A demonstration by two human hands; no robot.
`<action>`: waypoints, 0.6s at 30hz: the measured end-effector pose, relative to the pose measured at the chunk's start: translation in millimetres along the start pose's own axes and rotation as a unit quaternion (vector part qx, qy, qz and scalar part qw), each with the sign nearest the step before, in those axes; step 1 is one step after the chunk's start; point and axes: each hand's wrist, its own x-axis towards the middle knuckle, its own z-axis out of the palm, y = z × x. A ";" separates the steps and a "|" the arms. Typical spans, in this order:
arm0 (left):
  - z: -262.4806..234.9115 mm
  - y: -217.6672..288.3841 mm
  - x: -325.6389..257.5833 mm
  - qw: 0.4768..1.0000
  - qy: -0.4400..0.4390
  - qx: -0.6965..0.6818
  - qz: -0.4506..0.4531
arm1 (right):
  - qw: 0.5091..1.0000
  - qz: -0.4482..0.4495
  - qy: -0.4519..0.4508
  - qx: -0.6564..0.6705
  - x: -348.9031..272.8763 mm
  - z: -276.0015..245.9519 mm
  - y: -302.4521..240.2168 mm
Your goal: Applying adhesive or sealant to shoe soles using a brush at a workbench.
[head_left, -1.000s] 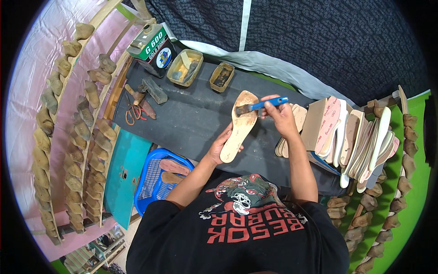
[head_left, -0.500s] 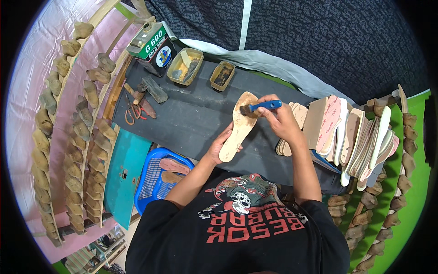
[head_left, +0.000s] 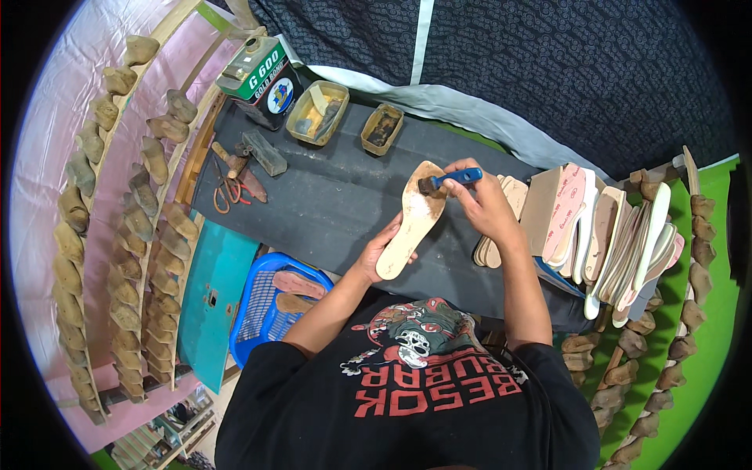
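A pale tan shoe insole (head_left: 406,235) is held up at a tilt over the dark worktable, its narrow heel end toward me. My left hand (head_left: 384,244) is closed round its left edge near the heel, with fingertips showing on the far side. In my right hand (head_left: 487,205) is a brush (head_left: 462,177) with a blue handle, pinched between thumb and fingers. Its dark bristles touch the broad front part of the insole. The surface beside the bristles looks wet and shiny.
Insoles (head_left: 619,243) stand stacked at the right, with more (head_left: 509,200) lying beside them. At the back are a metal can (head_left: 262,82), a tub (head_left: 317,113) and a smaller dark-stained tub (head_left: 382,130). Scissors (head_left: 227,188) lie left; a blue basket (head_left: 254,301) sits below. Shoe lasts (head_left: 141,188) line racks.
The brush has shifted slightly to the right and up, toward the insole's front right edge. A bright wet sheen now shows on the insole. My left hand keeps its hold.
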 end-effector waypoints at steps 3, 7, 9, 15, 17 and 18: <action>-1.3 -1.0 0.2 1.000 0.001 -0.005 -0.010 | 0.999 0.011 0.001 0.038 -5.7 6.0 0.3; -2.2 -3.9 1.0 1.000 0.006 0.000 -0.022 | 0.997 0.022 -0.029 0.069 -10.3 6.1 3.7; -2.4 -4.6 1.6 0.999 -0.002 0.007 -0.045 | 0.997 0.043 -0.001 0.066 -10.6 0.6 8.0; 5.2 -6.0 3.1 1.000 0.009 0.008 -0.023 | 0.995 0.029 -0.056 0.075 -16.8 -0.7 7.8; 7.2 -3.3 3.7 1.000 0.007 -0.002 -0.011 | 0.993 0.038 -0.073 0.088 -20.8 1.5 10.2; 8.1 -1.9 4.9 1.000 0.005 -0.011 0.002 | 0.990 0.046 -0.090 0.099 -21.9 1.2 11.6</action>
